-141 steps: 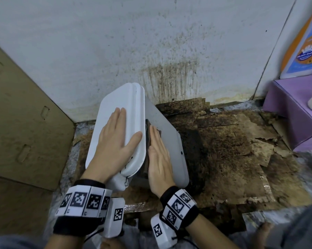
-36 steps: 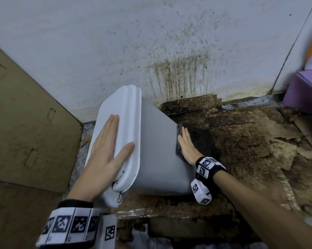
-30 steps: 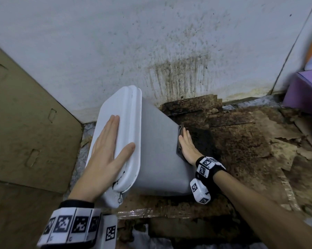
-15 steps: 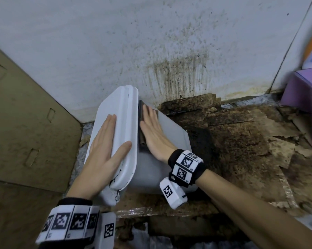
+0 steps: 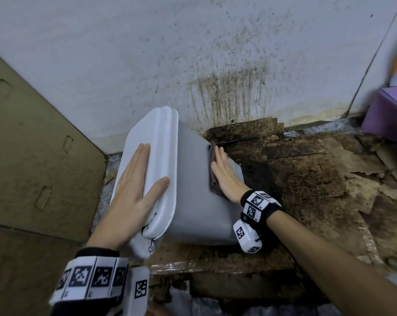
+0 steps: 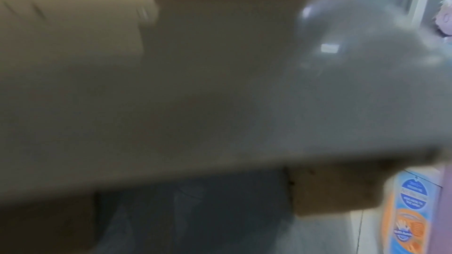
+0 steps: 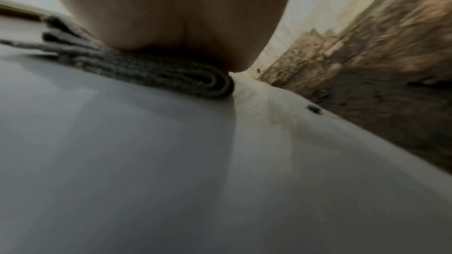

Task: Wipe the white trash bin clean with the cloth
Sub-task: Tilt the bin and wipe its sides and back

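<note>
The white trash bin (image 5: 190, 185) lies tipped on the floor with its closed lid (image 5: 156, 144) facing left. My left hand (image 5: 135, 179) lies flat on the lid, fingers straight, thumb on the lid's rim. My right hand (image 5: 223, 172) presses a folded grey cloth (image 5: 214, 172) flat against the bin's upper side, near its bottom end. In the right wrist view the palm (image 7: 171, 16) sits on the folded cloth (image 7: 171, 72) over the bin's white wall (image 7: 122, 161). The left wrist view is a blur of the pale bin lid (image 6: 195, 84).
A stained white wall (image 5: 215, 65) rises behind the bin. Dirty, torn brown cardboard (image 5: 307, 179) covers the floor to the right. A cardboard sheet (image 5: 33, 144) leans at the left. A purple box (image 5: 393, 115) stands at the far right.
My right hand slid the cloth from next to the lid back down the bin's side toward its bottom end. The left hand stayed flat on the lid.
</note>
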Available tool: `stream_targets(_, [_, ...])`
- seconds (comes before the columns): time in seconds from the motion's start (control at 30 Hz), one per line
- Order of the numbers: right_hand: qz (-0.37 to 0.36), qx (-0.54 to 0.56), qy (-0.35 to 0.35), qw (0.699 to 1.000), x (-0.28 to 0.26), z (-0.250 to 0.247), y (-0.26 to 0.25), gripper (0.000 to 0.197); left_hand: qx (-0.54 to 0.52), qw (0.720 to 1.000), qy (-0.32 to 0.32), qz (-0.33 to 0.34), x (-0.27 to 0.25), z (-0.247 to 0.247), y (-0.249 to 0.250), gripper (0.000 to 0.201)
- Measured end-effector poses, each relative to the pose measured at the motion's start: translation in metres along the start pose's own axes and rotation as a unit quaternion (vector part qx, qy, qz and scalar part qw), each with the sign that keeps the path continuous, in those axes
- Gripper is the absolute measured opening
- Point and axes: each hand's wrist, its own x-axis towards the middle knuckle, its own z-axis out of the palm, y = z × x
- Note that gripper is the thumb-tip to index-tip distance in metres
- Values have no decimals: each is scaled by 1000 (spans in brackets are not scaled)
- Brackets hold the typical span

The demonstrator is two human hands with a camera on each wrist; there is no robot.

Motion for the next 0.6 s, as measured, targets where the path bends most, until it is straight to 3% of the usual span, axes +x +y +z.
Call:
stream_targets(0.3, [153,35,-8,988,3,-17,54,61,0,1000,-2,2,0,2,4,83])
stream_targets(0.6, [120,4,1,993,-18,-6,3,51,23,1000,-2,5,2,3,3,83])
